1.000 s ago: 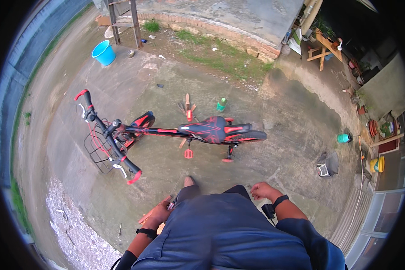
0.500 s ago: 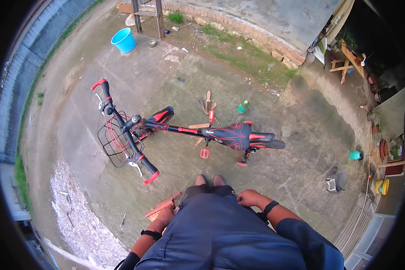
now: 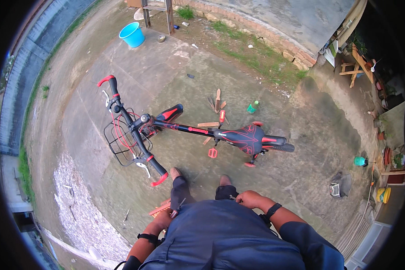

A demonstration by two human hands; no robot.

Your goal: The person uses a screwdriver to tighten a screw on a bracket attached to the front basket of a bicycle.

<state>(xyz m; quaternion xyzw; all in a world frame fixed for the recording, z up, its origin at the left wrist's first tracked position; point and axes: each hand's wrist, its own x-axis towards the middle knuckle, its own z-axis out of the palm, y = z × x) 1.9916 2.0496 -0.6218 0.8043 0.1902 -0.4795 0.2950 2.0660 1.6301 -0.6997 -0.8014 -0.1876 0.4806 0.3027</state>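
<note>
Head view: two bare hands near the lower edge, a bicycle [image 3: 187, 129] ahead on the concrete floor [image 3: 274, 189].
Left grip: left hand [image 3: 164, 219] closed round a slim metal tool [image 3: 180, 205].
Wooden piece [image 3: 159, 208]: reddish, just beside the left hand; whether they touch, I cannot tell.
Right grip: right hand [image 3: 249, 199] curled round a small metal piece [image 3: 232, 197], by the dark shirt [image 3: 225, 229].
Bicycle stance: upright just beyond the shoes [image 3: 175, 173], handlebar [image 3: 138, 132] to the left, saddle [image 3: 244, 138] to the right.
Past the bicycle: a red-handled tool [image 3: 222, 117] and a wooden-handled brush [image 3: 218, 99] on the floor, green bottle [image 3: 253, 107] to their right.
Farthest: blue bucket [image 3: 132, 36] near a wooden ladder [image 3: 169, 17].
</note>
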